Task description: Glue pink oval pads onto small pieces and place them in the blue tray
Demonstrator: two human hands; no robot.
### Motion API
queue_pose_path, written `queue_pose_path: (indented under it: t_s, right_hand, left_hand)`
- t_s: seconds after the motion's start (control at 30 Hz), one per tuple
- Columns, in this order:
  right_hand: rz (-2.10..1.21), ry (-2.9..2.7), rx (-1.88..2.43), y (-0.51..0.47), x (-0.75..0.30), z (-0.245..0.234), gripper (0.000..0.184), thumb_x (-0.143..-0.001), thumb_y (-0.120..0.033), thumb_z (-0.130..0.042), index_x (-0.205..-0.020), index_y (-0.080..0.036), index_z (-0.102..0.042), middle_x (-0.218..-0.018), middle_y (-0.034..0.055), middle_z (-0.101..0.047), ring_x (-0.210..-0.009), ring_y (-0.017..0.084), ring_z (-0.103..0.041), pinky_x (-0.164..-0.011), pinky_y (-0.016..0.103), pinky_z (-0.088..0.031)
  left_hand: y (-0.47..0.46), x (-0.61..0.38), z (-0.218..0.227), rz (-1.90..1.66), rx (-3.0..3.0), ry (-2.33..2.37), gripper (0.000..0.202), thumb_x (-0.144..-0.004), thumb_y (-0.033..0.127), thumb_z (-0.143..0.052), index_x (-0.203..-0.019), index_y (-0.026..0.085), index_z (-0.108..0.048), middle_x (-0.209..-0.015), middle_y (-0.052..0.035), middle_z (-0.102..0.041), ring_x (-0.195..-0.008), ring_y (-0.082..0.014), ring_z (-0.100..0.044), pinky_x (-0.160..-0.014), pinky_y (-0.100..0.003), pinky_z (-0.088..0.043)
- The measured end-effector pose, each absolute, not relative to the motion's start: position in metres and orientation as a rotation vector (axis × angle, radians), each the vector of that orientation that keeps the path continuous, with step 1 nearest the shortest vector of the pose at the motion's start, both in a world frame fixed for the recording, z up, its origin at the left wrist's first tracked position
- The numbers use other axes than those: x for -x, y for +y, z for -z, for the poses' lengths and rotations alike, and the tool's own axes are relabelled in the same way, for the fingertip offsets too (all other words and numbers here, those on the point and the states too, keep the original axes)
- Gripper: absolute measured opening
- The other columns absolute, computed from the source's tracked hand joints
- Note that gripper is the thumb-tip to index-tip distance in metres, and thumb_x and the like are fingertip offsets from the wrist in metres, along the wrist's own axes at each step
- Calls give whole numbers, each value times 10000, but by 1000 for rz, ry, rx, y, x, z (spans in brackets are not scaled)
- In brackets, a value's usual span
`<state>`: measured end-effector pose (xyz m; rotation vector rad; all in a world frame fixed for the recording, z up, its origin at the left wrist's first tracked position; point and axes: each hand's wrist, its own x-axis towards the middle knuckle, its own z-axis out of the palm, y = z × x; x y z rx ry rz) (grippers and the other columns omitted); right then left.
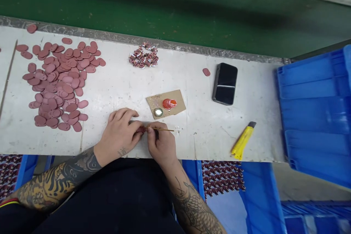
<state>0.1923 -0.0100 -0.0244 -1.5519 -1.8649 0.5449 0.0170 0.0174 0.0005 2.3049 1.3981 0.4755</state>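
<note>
My left hand (120,131) rests on the white table (192,80) near its front edge, fingertips pinching a small pink oval piece (141,129). My right hand (161,142) sits right beside it, pinching a thin brush or stick (164,129) whose end points to the right. Just behind the hands lies a piece of cardboard (166,103) with a blob of red paint (169,104) and a small round silver dot on it.
A big heap of pink oval pieces (59,80) covers the left of the table. A small pile of painted pieces (144,56) lies at the back. A black phone (225,83), a yellow utility knife (242,140) and blue crates (315,113) are to the right.
</note>
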Motion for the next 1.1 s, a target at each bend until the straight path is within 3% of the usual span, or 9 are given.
queue_pose_path:
  t_s: [0.23,0.47,0.87,1.1]
  right_hand:
    - [-670,-1504,1572,-12,-210,25,64,-988,-259,-499,-959,-230,-549,-852,24,-641,-752,174,-646,-695,329,-529]
    - [-569,-1375,1691,15,-229,32,114,-979,-339,-506,-985,-231,-541,-855,37,-671,-735,197,-662,-688,352,-532]
    - [-431,-1527,1745,20,-224,28,88,-955,-290,-505,-947,-225,-564,-838,40,-700,-701,205,-678,-637,324,-518]
    - [-627,-1611,1566,-10,-211,18,61,-968,-237,-509,-956,-228,-569,-849,28,-674,-737,178,-669,-671,307,-533]
  left_hand:
    - [18,-18,0,-481,-2292,1409,80,-898,307,-642,-916,255,-699,-1207,-59,-622,-1198,-287,-520,-967,-483,-416]
    - [18,-17,-2,-487,-2299,1397,89,-914,286,-618,-931,255,-701,-1209,-54,-619,-1209,-283,-515,-971,-482,-405]
    - [19,-17,0,-494,-2306,1403,81,-896,294,-639,-919,254,-706,-1201,-58,-631,-1199,-293,-515,-971,-492,-400]
    - [19,-17,-1,-485,-2315,1398,92,-889,305,-642,-928,255,-709,-1199,-62,-628,-1194,-293,-521,-960,-481,-416]
